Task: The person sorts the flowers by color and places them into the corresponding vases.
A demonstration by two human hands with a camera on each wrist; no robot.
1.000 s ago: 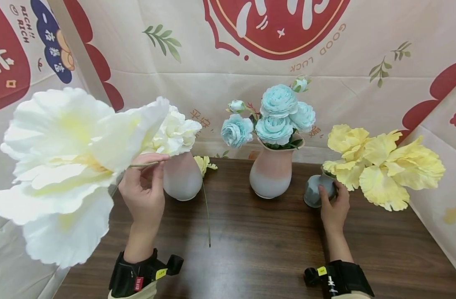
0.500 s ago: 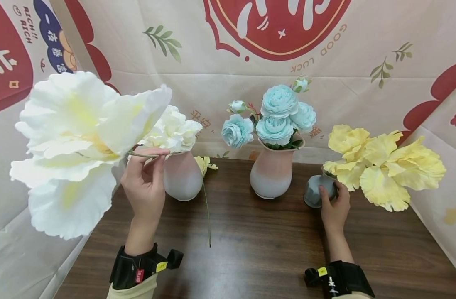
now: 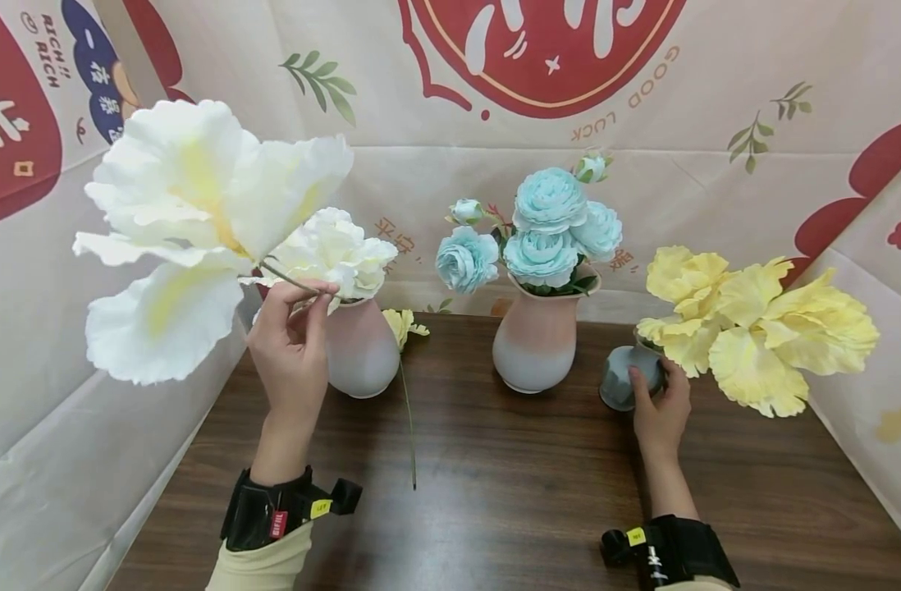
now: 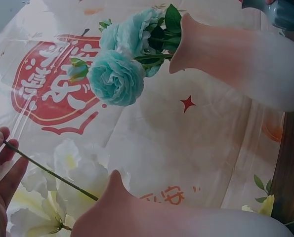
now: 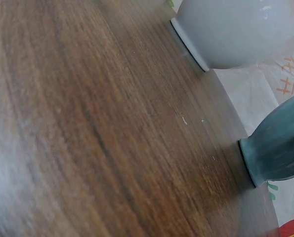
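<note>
My left hand (image 3: 291, 345) pinches the thin green stem of a large white artificial flower (image 3: 199, 205) beside the left pink-and-white vase (image 3: 362, 349). In the left wrist view the stem (image 4: 53, 174) runs from the fingertips to the rim of that vase; whether its end is inside is hidden. Another white flower (image 3: 343, 254) stands in the vase. At the right, my right hand (image 3: 660, 410) grips a small blue-grey vase (image 3: 620, 377) standing on the table, with yellow flowers (image 3: 761, 320) leaning out rightward. The right wrist view shows this vase (image 5: 280, 143) at its edge.
A second pink-and-white vase (image 3: 535, 345) with light-blue flowers (image 3: 550, 217) stands between the hands. One yellow flower with a long stem (image 3: 409, 419) lies on the wooden table (image 3: 509, 492) next to the left vase. Printed cloth (image 3: 665, 189) hangs behind and at the sides.
The white flower in my left hand has moved up and to the right, its bloom tilting higher. The left hand has risen slightly. My right hand and the blue-grey vase have stayed put.
</note>
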